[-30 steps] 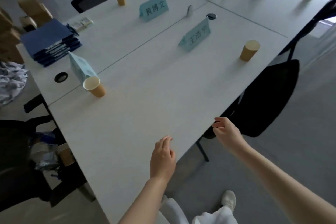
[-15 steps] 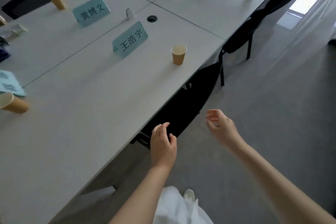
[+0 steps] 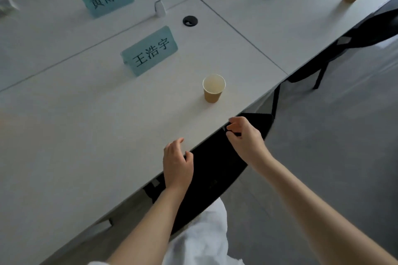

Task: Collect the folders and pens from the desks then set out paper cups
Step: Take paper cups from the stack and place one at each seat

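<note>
Paper cup [image 3: 213, 88] beyond both empty grips

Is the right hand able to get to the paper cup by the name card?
Probably yes. The right hand is empty and hovers at the desk edge, just short of the paper cup. Only bare desk lies between them. The name card stands beyond the cup, out of the way.

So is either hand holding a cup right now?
No, the left hand and right hand are both empty, and the nearest cup stands alone on the desk.
</note>
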